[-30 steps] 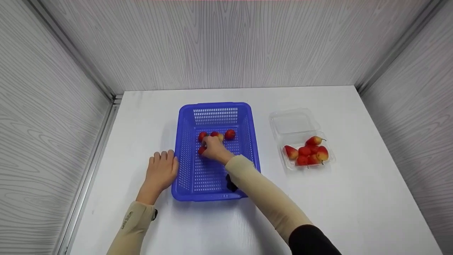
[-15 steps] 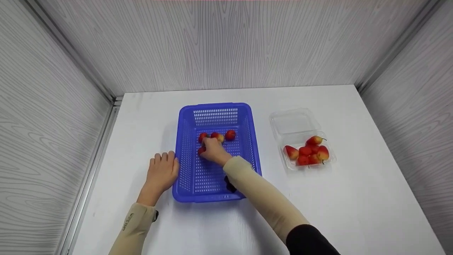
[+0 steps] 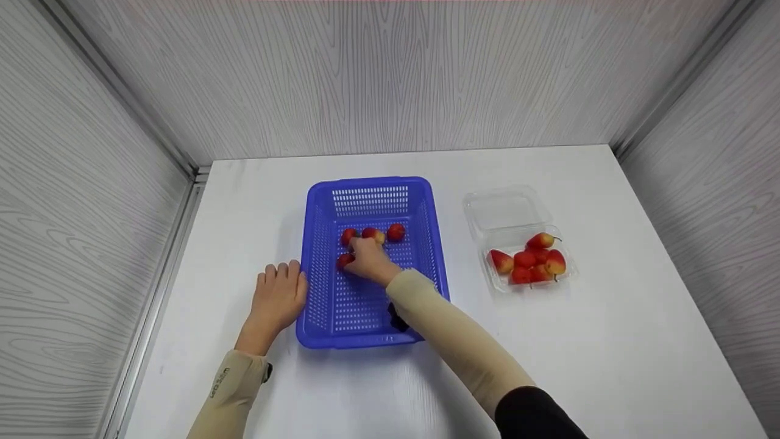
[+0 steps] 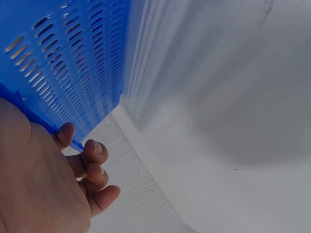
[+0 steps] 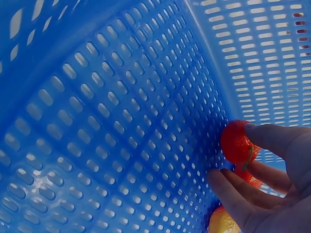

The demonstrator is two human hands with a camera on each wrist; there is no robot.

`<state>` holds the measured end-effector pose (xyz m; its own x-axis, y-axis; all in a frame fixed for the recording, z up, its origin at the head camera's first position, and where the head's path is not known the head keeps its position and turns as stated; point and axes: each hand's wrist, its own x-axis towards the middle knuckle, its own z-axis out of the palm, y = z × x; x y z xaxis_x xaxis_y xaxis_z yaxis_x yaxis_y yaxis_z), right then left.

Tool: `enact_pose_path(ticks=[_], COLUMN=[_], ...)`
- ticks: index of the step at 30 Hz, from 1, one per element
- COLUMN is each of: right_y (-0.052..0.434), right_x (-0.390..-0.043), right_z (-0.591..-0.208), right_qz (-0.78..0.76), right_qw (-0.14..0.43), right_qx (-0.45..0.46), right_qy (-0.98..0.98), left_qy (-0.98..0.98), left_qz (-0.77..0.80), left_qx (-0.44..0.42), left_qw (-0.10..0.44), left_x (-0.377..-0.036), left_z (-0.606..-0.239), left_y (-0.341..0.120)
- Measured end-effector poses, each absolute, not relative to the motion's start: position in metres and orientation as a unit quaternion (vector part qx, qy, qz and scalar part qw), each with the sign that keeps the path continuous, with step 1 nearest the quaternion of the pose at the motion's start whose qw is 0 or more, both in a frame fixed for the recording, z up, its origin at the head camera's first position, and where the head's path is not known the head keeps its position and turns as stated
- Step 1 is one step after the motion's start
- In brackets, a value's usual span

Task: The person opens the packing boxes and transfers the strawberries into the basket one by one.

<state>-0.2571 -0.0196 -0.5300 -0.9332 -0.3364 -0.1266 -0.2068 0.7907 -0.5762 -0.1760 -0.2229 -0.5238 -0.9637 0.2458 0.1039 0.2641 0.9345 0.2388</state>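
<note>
A blue slotted basket (image 3: 436,244) stands mid-table. My right hand (image 3: 364,256) reaches into it, and thumb and fingers pinch a small red pear-like fruit (image 3: 345,261) low over the basket floor. In the right wrist view that fruit (image 5: 236,143) sits between the thumb and a finger (image 5: 228,191) of the right hand (image 5: 243,167). Three more red fruits (image 3: 373,233) lie in a row just beyond. My left hand (image 3: 279,296) rests on the table against the basket's left wall (image 4: 73,63), its fingers (image 4: 95,177) loosely bent.
To the right of the basket an open clear clamshell box (image 3: 506,210) holds several red and yellow pears (image 3: 530,262). The white table (image 3: 609,341) is enclosed by grey wood-grain walls at the back and both sides.
The right hand has shifted slightly, and the fruit at its fingertips now shows further to the left. The left hand has not moved.
</note>
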Motion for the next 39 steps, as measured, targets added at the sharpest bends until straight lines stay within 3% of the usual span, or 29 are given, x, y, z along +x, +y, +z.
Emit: enact_pose_path(ticks=[15,28,39], right_y=[-0.0218,-0.0216,-0.0269], right_x=[-0.2579,-0.2560,-0.2520], right_z=[-0.5321,-0.5294,-0.5242], right_qz=[-0.270,-0.267,-0.222], right_qw=[0.130,0.109,0.142], right_qx=[-0.147,-0.142,-0.183], right_qy=[0.943,0.947,0.947], left_qy=[-0.982,-0.983,-0.982], left_qz=[-0.131,-0.124,-0.133], left_qx=[-0.130,-0.129,-0.130], left_qw=[0.033,0.036,0.029], left_x=[-0.1762,-0.1762,-0.1762], left_z=[-0.5246,-0.5259,-0.5253], left_y=[-0.2225,-0.2239,-0.2231])
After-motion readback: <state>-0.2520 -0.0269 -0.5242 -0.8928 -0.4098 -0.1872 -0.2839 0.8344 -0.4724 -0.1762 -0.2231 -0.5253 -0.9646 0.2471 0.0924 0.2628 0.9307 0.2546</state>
